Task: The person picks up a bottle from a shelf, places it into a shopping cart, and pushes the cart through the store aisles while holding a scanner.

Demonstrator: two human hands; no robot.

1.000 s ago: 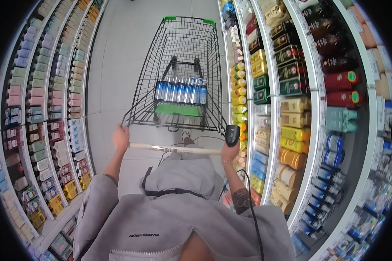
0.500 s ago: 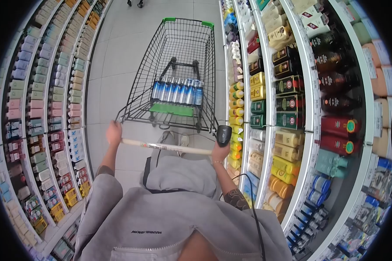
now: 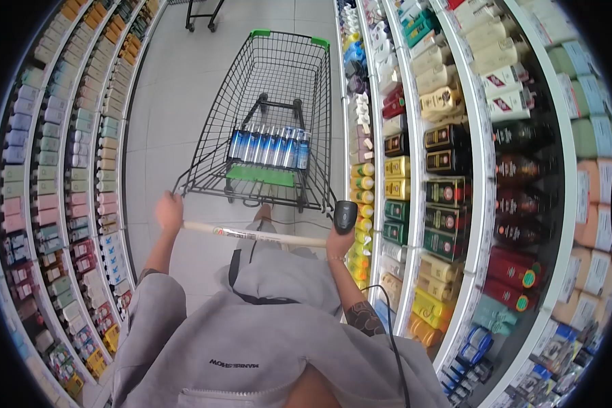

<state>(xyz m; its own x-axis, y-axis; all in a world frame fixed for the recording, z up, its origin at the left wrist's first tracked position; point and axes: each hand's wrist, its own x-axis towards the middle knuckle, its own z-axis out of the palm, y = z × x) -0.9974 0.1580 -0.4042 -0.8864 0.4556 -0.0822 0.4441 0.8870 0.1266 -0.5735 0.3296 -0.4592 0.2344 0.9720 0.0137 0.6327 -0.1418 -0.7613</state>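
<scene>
My left hand (image 3: 170, 212) is wrapped round the left end of the shopping cart's pale handle (image 3: 248, 234), by the frame. At the handle's right end, my right hand (image 3: 340, 243) is closed round a black handheld barcode scanner (image 3: 346, 216) and rests against the bar; its fingers are partly hidden. A black cable runs along my right arm. Ahead stands the black wire shopping cart (image 3: 214, 129) with green corners. Several blue-and-silver cans or bottles (image 3: 268, 146) stand in a row in it, behind a green flap (image 3: 260, 175).
Shelves of bottles and boxes (image 3: 449, 153) line the right side, close to my right hand. More shelves with small packages (image 3: 47, 177) run along the left. Grey floor tiles (image 3: 163, 102) lie between. Another cart's wheeled frame (image 3: 202, 17) stands at the far end.
The cart and I have advanced along the aisle, so the shelf goods have slid back toward me. More of the far cart shows. Both hands keep their hold.
</scene>
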